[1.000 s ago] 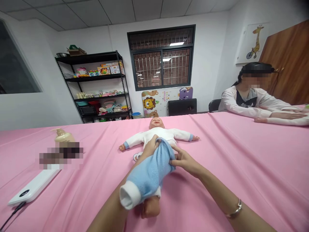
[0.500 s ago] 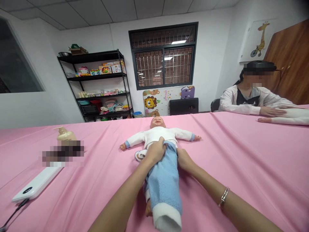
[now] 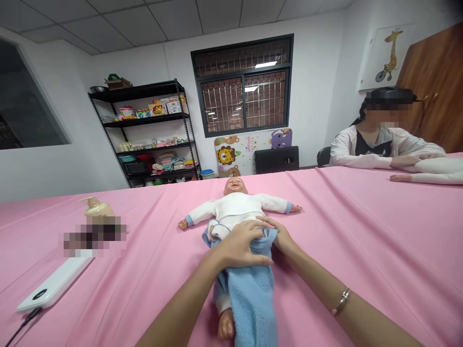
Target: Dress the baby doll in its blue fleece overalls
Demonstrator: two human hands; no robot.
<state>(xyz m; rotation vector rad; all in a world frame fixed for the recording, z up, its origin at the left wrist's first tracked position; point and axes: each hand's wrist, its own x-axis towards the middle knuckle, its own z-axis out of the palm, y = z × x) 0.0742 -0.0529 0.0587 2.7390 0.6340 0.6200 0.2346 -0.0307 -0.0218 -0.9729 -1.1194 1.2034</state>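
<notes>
A baby doll (image 3: 235,187) lies on its back on the pink cloth, arms spread, in a white top (image 3: 235,205) with blue cuffs. Fleecy blue trousers (image 3: 253,294) cover its lower body. One bare foot (image 3: 226,325) sticks out of a white cuff, while the other leg is hidden under the blue cloth. My left hand (image 3: 242,243) rests across the trousers at the waist, fingers and thumb apart. At the other side of the waist, my right hand (image 3: 284,238) has the trousers' waistband between its fingers; part of the grip is hidden.
A pump bottle (image 3: 98,208) and a white cabled device (image 3: 56,282) lie at the left, with a blurred patch between them. Across the table at the right, a person (image 3: 383,144) sits with hands on a white-clothed doll (image 3: 439,168). Shelves (image 3: 148,120) stand behind.
My left hand has let go of the waistband and spread over the trousers. My right hand has come up and inward at the waist. The trouser leg has slid toward me, showing more foot.
</notes>
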